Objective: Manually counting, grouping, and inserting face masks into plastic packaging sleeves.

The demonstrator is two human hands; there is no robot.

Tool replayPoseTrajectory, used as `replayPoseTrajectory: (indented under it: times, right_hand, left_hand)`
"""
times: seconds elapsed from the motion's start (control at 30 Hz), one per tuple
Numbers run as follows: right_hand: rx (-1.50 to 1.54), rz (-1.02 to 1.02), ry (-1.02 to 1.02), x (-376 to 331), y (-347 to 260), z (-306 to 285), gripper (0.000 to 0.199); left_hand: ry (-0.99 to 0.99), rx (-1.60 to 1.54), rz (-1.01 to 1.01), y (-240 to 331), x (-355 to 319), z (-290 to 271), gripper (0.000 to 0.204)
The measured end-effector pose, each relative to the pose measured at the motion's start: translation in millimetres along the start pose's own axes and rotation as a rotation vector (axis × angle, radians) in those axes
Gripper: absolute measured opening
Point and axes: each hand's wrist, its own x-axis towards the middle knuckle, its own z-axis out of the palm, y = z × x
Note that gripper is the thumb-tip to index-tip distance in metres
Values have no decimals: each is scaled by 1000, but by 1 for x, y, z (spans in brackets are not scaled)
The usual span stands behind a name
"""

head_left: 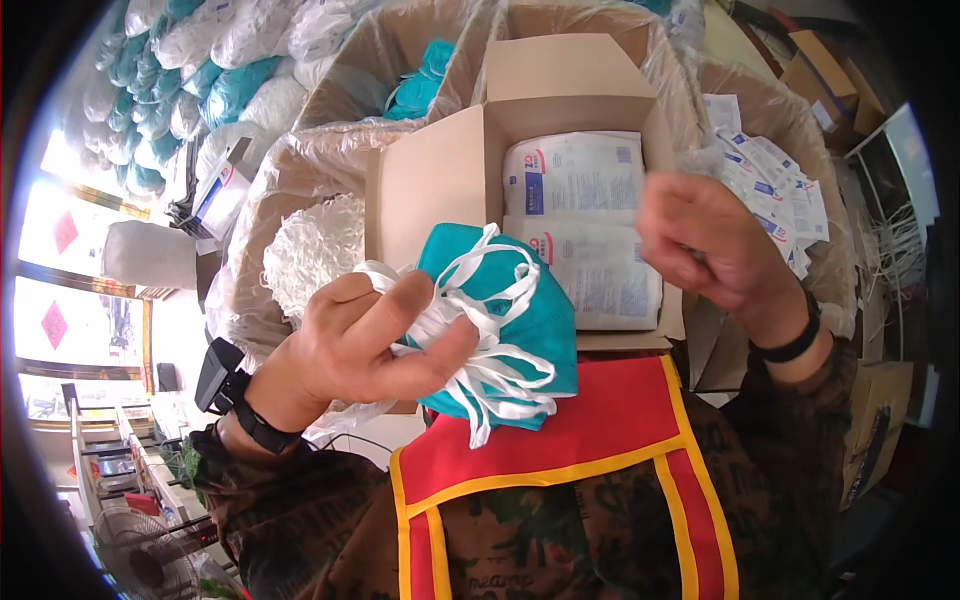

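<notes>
My left hand (pixel 375 335) is closed around the white ear loops (pixel 490 330) of a stack of teal face masks (pixel 553 330). The masks lie flat against each other, and the loops spill out past my fingers. Off to the right, my right hand (pixel 700 240) hovers by the box's right edge, with its fingers curled and slightly blurred. Whatever those fingers hold, if anything, is hidden. Between and beyond my hands stands an open cardboard box (pixel 430 185) with two stacks of white printed packets (pixel 590 270) inside.
Plastic-lined bins surround the box: one holds white strips (pixel 315 255), one teal masks (pixel 422 85), one loose printed packets (pixel 775 190). Bagged teal and white goods (pixel 240 90) are piled at the far left. Cardboard boxes (pixel 870 420) stand at the right. A fan (pixel 145 550) sits lower left.
</notes>
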Motion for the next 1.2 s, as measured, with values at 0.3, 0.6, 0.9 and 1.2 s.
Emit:
replayPoseTrajectory:
  times: [0.3,0.6,0.9,1.2]
  right_hand:
    - [-830,-420,-152,63,19,27,12]
    - [-916,-80,-74,-10,-13,33,16]
    - [-263,66,529,-137,-21,-27,25]
    - [157,-168,109,-51,16,-2,30]
  left_hand:
    - [70,-22,44,1,12,11,39]
    - [-98,-77,-253,-18,-17,16,50]
    - [-208,207,-696,-63,-93,16,41]
    - [182,-28,-304,-20,-35,25,49]
